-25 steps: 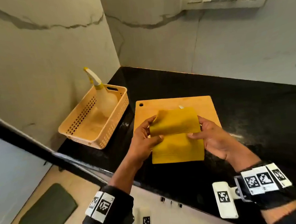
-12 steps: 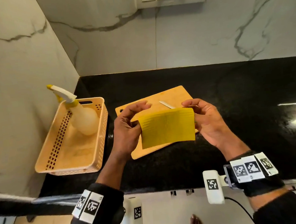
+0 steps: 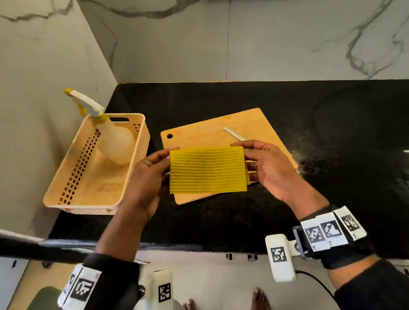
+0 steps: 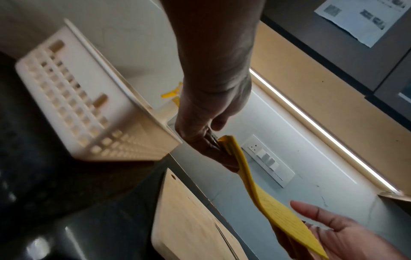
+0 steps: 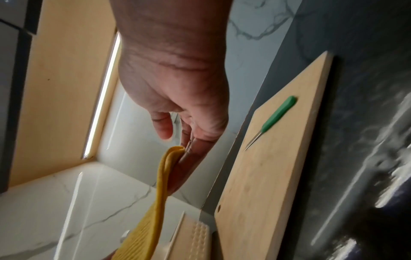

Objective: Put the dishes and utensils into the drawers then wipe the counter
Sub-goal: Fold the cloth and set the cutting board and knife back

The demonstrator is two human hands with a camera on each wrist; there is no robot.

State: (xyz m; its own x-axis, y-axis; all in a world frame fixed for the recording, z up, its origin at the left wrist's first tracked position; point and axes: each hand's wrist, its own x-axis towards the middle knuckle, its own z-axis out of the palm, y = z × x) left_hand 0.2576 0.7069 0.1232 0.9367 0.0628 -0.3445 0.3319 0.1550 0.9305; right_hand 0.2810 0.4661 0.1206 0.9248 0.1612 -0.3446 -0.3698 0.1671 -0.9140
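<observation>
At frame centre, the left hand (image 3: 146, 183) and right hand (image 3: 272, 170) are each pinching an end of the folded yellow cloth (image 3: 207, 170), holding it above the cutting board (image 3: 243, 126); the knife (image 5: 275, 116) is lying on the board.

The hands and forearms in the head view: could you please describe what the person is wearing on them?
Both the left hand and right hand are bare; the right has a ring. Each wrist carries a black band with white square-coded tags and a white tagged camera block, with a thin black cable. A dark sleeve covers the right forearm.
</observation>
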